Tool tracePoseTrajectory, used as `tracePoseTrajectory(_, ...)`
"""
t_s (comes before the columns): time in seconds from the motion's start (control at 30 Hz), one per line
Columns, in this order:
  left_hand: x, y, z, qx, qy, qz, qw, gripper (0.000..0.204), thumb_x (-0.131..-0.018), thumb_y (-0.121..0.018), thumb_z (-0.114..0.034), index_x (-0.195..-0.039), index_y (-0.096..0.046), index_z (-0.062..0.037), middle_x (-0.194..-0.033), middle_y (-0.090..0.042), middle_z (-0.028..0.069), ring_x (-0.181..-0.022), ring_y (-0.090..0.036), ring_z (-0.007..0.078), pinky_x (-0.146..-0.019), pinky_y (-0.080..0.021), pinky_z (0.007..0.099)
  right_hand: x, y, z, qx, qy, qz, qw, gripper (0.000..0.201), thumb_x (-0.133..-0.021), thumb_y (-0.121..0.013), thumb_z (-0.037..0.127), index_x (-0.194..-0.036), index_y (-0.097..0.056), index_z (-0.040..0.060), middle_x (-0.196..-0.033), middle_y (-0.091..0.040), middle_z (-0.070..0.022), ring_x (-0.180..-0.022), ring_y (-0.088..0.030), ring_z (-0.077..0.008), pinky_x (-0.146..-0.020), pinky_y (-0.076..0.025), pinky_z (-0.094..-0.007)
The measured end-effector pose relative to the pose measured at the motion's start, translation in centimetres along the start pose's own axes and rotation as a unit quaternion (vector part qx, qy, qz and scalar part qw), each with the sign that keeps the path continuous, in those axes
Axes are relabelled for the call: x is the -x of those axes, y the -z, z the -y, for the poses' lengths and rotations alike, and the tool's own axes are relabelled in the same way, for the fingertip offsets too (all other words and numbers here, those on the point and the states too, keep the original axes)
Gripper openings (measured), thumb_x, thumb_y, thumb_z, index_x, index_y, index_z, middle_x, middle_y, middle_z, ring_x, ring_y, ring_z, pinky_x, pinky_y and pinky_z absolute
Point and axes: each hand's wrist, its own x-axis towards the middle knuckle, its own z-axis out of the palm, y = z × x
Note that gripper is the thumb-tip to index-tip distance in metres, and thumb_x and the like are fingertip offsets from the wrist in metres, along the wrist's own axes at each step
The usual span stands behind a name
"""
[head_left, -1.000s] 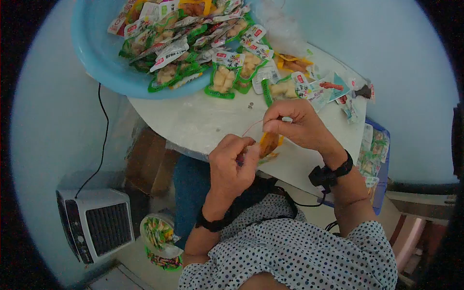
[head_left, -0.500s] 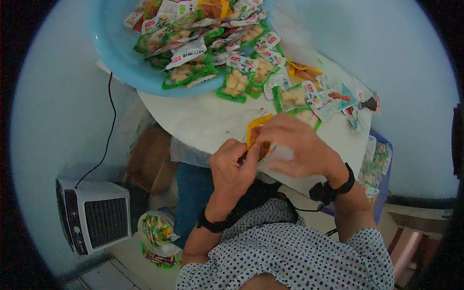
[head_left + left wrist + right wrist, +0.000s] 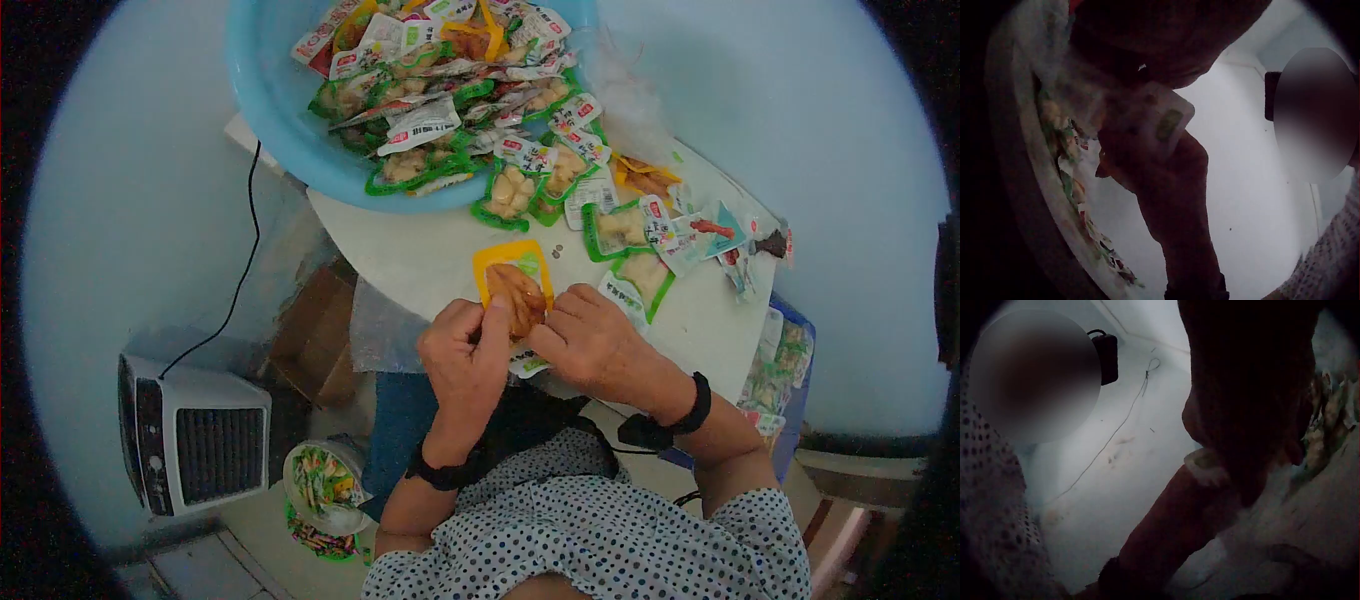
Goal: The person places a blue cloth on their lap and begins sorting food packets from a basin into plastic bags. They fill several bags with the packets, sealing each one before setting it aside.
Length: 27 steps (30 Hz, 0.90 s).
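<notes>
While I watch, both hands pinch one orange packet (image 3: 514,288), left hand (image 3: 466,352) at 8 o'clock, right hand (image 3: 592,343) at 4, one blue basin (image 3: 268,100) at 11 on the bench (image 3: 420,260).

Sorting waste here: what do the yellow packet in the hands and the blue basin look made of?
The yellow packet looks like glossy plastic film: its clear middle shows the food inside. The blue basin seems moulded plastic: one even colour, smooth rounded rim. Both hands, left hand and right hand, pinch the packet.
</notes>
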Motion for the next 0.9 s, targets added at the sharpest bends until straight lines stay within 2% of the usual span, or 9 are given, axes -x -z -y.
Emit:
tracePoseTrajectory(0.13,0.0,0.0,0.2,0.018,0.011,-0.013,1.000,0.032,-0.088,-0.065,-0.007,-0.064,-0.048,0.0054,-0.055,-0.045,0.0105,-0.050,-0.040,0.0141,-0.047,-0.031,0.0348,0.1,0.0,0.2,-0.006,-0.003,-0.004,1.000,0.020,-0.068,-0.064,0.008,-0.085,-0.053,0.0047,-0.071,-0.051,-0.0062,-0.072,-0.056,-0.0230,-0.069,-0.047,-0.0355)
tracePoseTrajectory(0.33,0.1,-0.1,0.6,0.095,0.072,-0.016,0.993,0.036,-0.090,-0.063,-0.009,-0.061,-0.047,0.0036,-0.054,-0.044,0.0034,-0.053,-0.039,0.0081,-0.048,-0.030,0.0313,0.2,1.0,0.4,0.058,-0.008,-0.039,0.998,0.040,-0.070,-0.064,0.008,-0.110,-0.061,0.0010,-0.069,-0.051,-0.0033,-0.066,-0.056,-0.0205,-0.065,-0.046,-0.0347)
tracePoseTrajectory(0.43,0.3,-0.2,1.1,0.127,0.102,-0.012,0.987,0.038,-0.092,-0.063,-0.011,-0.059,-0.048,0.0015,-0.055,-0.045,0.0001,-0.053,-0.039,0.0064,-0.048,-0.030,0.0295,0.4,0.8,-0.2,0.073,-0.005,-0.054,0.996,0.049,-0.069,-0.065,0.009,-0.118,-0.064,0.0043,-0.070,-0.051,-0.0031,-0.065,-0.056,-0.0191,-0.060,-0.045,-0.0339)
tracePoseTrajectory(0.53,0.4,-0.3,0.5,0.158,0.125,-0.015,0.979,0.039,-0.095,-0.062,-0.013,-0.060,-0.050,-0.0007,-0.056,-0.046,-0.0016,-0.054,-0.040,0.0049,-0.048,-0.030,0.0273,0.6,1.0,-0.5,0.060,-0.091,-0.080,0.991,0.051,-0.068,-0.066,0.003,-0.119,-0.067,0.0092,-0.072,-0.053,-0.0042,-0.066,-0.058,-0.0206,-0.059,-0.047,-0.0352)
tracePoseTrajectory(0.63,0.4,-0.4,0.2,0.199,0.159,-0.016,0.967,0.039,-0.097,-0.061,-0.016,-0.061,-0.052,-0.0019,-0.058,-0.049,-0.0021,-0.055,-0.042,0.0038,-0.048,-0.031,0.0251,1.1,0.3,-0.8,-0.048,-0.207,-0.065,0.975,0.045,-0.077,-0.063,0.008,-0.121,-0.067,0.0160,-0.071,-0.054,-0.0062,-0.066,-0.060,-0.0244,-0.062,-0.050,-0.0383)
tracePoseTrajectory(0.7,0.4,-0.5,0.1,0.200,0.169,-0.016,0.965,0.039,-0.098,-0.060,-0.017,-0.063,-0.053,-0.0020,-0.060,-0.051,-0.0019,-0.055,-0.043,0.0034,-0.048,-0.032,0.0239,1.5,0.2,-1.2,-0.133,-0.233,-0.066,0.961,0.047,-0.077,-0.060,0.003,-0.121,-0.068,0.0178,-0.077,-0.059,-0.0102,-0.069,-0.063,-0.0276,-0.063,-0.052,-0.0393)
tracePoseTrajectory(0.73,0.5,-0.6,0.2,0.194,0.172,-0.017,0.966,0.039,-0.099,-0.060,-0.018,-0.064,-0.054,-0.0018,-0.060,-0.052,-0.0016,-0.055,-0.044,0.0034,-0.049,-0.033,0.0236,1.7,0.1,-1.5,-0.174,-0.246,-0.066,0.951,0.049,-0.076,-0.058,0.000,-0.121,-0.069,0.0187,-0.080,-0.062,-0.0122,-0.071,-0.064,-0.0293,-0.064,-0.052,-0.0398)
tracePoseTrajectory(0.83,0.6,-0.8,0.2,0.192,0.180,-0.018,0.965,0.037,-0.099,-0.059,-0.020,-0.067,-0.057,-0.0011,-0.062,-0.054,-0.0010,-0.056,-0.046,0.0037,-0.049,-0.035,0.0228,1.9,-0.7,-2.6,-0.348,-0.245,-0.105,0.899,0.054,-0.075,-0.053,-0.005,-0.124,-0.067,0.0123,-0.093,-0.067,-0.0146,-0.082,-0.068,-0.0300,-0.070,-0.056,-0.0384)
tracePoseTrajectory(0.9,0.7,-0.9,-0.3,0.213,0.186,-0.016,0.959,0.035,-0.100,-0.059,-0.020,-0.071,-0.061,-0.0004,-0.064,-0.055,-0.0009,-0.057,-0.048,0.0040,-0.050,-0.037,0.0223,1.4,0.3,-2.2,-0.542,-0.362,-0.098,0.752,0.051,-0.075,-0.052,-0.006,-0.122,-0.066,0.0055,-0.100,-0.067,-0.0140,-0.090,-0.068,-0.0274,-0.077,-0.057,-0.0372)
